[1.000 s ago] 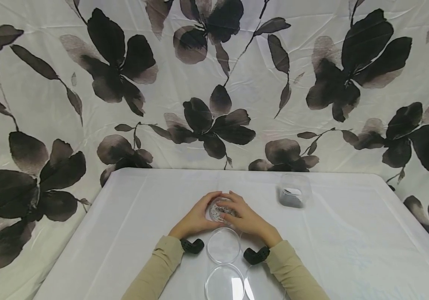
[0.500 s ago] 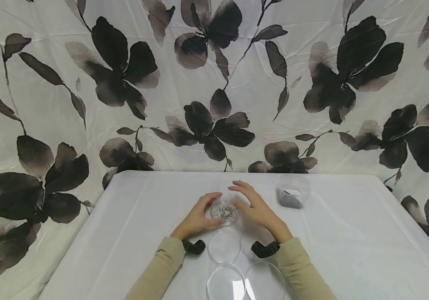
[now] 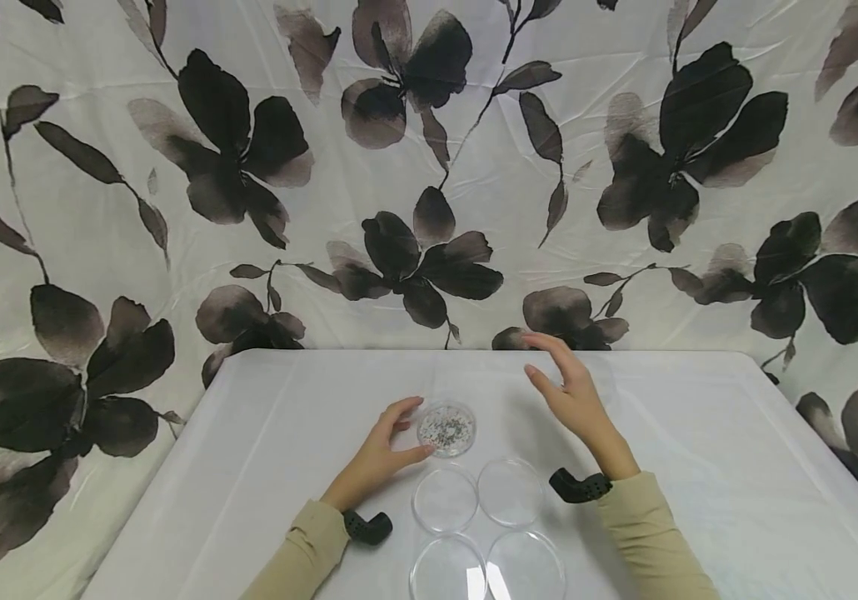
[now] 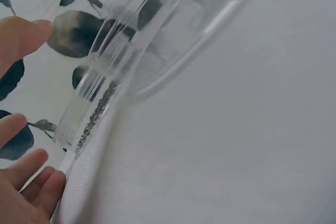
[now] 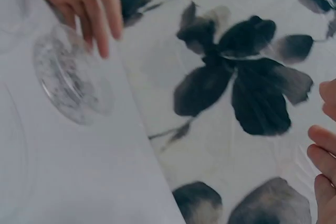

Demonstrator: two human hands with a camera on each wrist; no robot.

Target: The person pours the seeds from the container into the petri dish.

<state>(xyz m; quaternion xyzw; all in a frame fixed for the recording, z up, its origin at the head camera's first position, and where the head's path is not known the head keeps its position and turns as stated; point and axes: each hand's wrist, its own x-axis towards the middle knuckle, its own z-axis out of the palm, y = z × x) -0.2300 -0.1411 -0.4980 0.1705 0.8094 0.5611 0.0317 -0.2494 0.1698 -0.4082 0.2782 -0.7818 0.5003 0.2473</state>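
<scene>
A round clear dish (image 3: 447, 429) with dark and pale grains in it sits near the middle of the table. In the left wrist view its side shows a thin grain layer (image 4: 97, 114) along the bottom. My left hand (image 3: 380, 454) is beside the dish, thumb and fingers spread around its left side; in the left wrist view the fingers (image 4: 39, 174) look apart from it. Farther right, my right hand (image 3: 575, 404) is raised above the table with its fingers spread, holding nothing. The right wrist view catches just its fingertips (image 5: 323, 145).
Clear round dishes stand in two rows nearer me, among them a back-left dish (image 3: 445, 498) and a front-right dish (image 3: 526, 562). Behind my right hand shows the faint edge of a clear container (image 3: 605, 379). A floral cloth (image 3: 429, 167) hangs behind the white table (image 3: 286, 417).
My right hand has left the grain-filled dish and moved right and up, now covering most of the clear container. My left hand has drawn slightly left, its fingers loosening from the dish.
</scene>
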